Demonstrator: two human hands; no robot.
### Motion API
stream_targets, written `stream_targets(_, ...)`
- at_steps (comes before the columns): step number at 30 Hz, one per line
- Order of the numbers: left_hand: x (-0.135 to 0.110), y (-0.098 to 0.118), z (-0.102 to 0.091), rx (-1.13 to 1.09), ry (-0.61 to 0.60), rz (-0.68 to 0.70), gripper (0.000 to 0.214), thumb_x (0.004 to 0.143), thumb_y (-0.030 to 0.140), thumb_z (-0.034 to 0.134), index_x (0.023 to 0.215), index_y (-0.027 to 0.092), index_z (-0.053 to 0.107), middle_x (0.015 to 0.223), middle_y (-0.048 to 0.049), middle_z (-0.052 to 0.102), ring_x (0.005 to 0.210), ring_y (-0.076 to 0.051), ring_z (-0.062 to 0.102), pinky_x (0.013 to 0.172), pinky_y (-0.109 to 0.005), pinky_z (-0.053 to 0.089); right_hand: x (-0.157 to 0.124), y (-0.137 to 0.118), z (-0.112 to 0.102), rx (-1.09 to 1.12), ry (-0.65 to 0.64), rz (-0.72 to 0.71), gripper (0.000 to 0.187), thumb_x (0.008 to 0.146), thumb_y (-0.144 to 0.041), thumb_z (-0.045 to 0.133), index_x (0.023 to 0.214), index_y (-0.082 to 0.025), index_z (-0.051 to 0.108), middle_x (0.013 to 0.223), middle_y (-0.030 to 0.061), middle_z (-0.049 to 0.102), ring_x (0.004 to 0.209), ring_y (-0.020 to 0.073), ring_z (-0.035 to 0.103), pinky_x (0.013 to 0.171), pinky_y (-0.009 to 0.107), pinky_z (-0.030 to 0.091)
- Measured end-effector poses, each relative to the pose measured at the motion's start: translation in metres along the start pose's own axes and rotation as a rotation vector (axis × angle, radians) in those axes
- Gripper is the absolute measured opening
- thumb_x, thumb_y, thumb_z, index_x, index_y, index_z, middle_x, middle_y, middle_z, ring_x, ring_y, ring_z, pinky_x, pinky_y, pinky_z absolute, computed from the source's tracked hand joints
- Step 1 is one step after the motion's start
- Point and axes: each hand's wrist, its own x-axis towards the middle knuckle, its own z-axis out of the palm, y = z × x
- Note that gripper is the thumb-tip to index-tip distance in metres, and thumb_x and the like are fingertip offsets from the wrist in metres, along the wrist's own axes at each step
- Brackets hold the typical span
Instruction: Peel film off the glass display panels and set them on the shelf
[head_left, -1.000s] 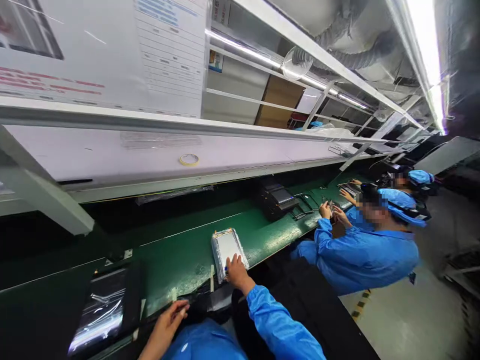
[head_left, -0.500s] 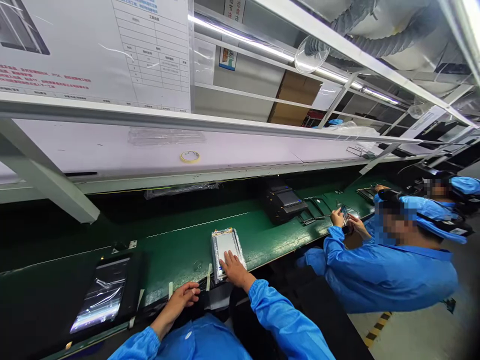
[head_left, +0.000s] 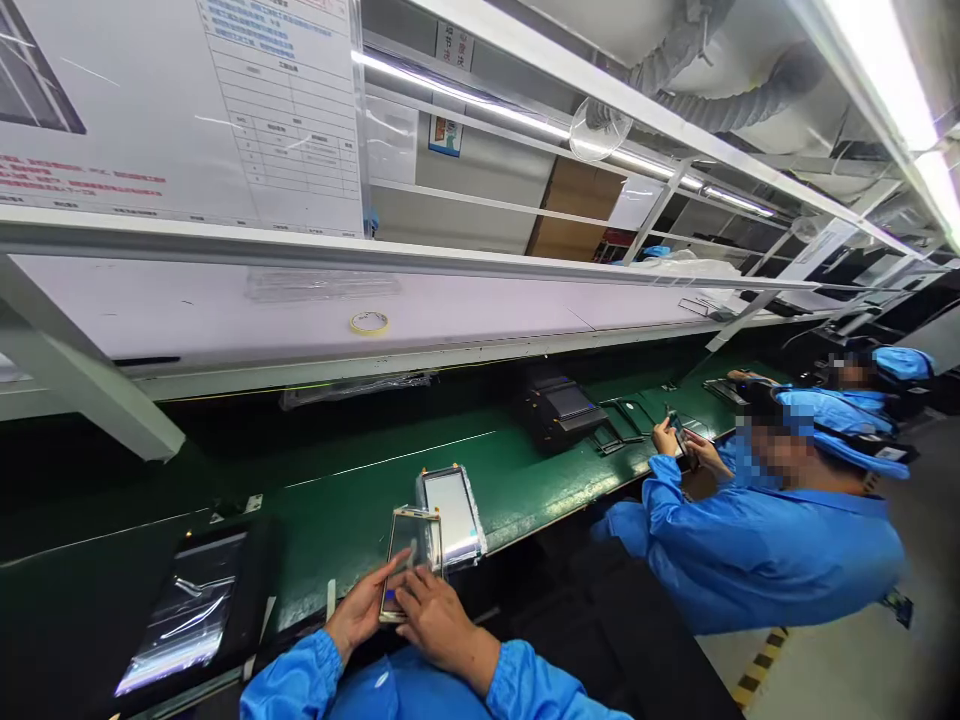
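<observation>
A clear rectangular glass panel (head_left: 415,535) with a thin dark and gold border is held tilted up in front of my body. My left hand (head_left: 363,606) grips its lower left side, fingers behind it and showing through the glass. My right hand (head_left: 435,612) is closed at the lower right part, fingers bent over the front face. A blue spot shows near the panel's lower end. Just behind, on the green bench, lies a stack of similar panels (head_left: 456,512) in clear wrapping, partly covered by the held panel.
A dark device with a glossy film-covered screen (head_left: 184,605) lies at left on the green bench (head_left: 337,515). Further right are a stack of black parts (head_left: 564,408) and black frames (head_left: 621,425). A co-worker in blue (head_left: 765,540) sits right. A tape roll (head_left: 368,323) lies on the shelf.
My right hand has lifted a glass panel from the stack and brought it left and toward me. My left hand, formerly holding nothing, now grips it too. The view has shifted slightly.
</observation>
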Motion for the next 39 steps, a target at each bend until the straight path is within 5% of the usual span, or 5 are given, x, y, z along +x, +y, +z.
stream_targets(5,-0.019,0.002,0.014,-0.089,0.052,0.088,0.064,0.098,0.021,0.06,0.155,0.013,0.033,0.105,-0.0132,0.076,0.081,-0.024,0.076,0.075,-0.034,0.061,0.005,-0.002,-0.034,0.345,0.026,0.121,0.072,0.061,-0.045,0.096,0.123,-0.023,0.068,0.126,0.008,0.062,0.115,0.0256,0.057,0.098,0.04,0.051)
stream_targets(14,-0.058,0.009,0.007,0.017,0.008,0.184,0.073,0.099,0.04,0.06,0.161,0.023,0.026,0.137,-0.0192,0.066,0.109,-0.03,0.072,0.073,-0.035,0.06,0.016,-0.022,-0.039,0.134,0.061,-0.265,0.015,0.101,-0.03,0.057,0.098,-0.017,0.063,0.102,0.0079,0.066,0.092,0.0205,0.058,0.077,0.031,0.048)
stream_targets(21,-0.096,-0.002,0.002,0.241,-0.215,0.295,0.124,0.061,0.034,0.097,0.162,0.03,0.026,0.156,-0.0153,0.051,0.146,-0.035,0.045,0.122,-0.048,0.031,0.02,-0.047,-0.046,0.45,0.031,-0.141,0.008,0.103,-0.022,0.042,0.098,-0.02,0.049,0.106,0.0099,0.07,0.096,0.0196,0.068,0.082,0.032,0.053)
stream_targets(30,-0.116,0.001,0.003,0.695,-0.229,0.39,0.082,0.071,0.06,0.084,0.142,0.025,0.061,0.141,-0.011,0.064,0.138,-0.039,0.05,0.118,-0.048,0.035,0.027,-0.06,-0.072,0.152,0.012,-0.214,0.011,0.101,-0.028,0.049,0.099,-0.017,0.052,0.085,0.0083,0.07,0.072,0.0204,0.065,0.062,0.029,0.04)
stream_targets(39,-0.13,0.015,0.025,0.701,-0.205,0.158,0.067,0.074,0.067,0.077,0.13,0.032,0.066,0.109,-0.0085,0.078,0.098,-0.036,0.073,0.094,-0.052,0.052,0.033,-0.08,-0.136,0.616,0.101,0.157,0.005,0.092,-0.02,0.058,0.091,-0.021,0.054,0.08,-0.001,0.064,0.074,0.0145,0.06,0.067,0.026,0.04)
